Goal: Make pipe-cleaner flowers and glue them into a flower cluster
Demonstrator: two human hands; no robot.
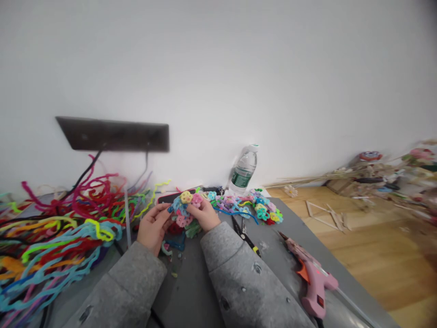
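Note:
My left hand (152, 226) and my right hand (205, 213) are both closed on a small bunch of pipe-cleaner flowers (185, 207), yellow, pink and blue, held just above the grey table (191, 291). Grey sleeves cover both forearms. Green and blue bits lie on the table right under the bunch.
A big tangle of coloured pipe cleaners (51, 241) fills the table's left side. More finished flowers (252, 207) lie to the right, by a water bottle (243, 169). Black scissors (244, 233) and a pink glue gun (312, 278) lie at right. Wooden floor with sticks beyond.

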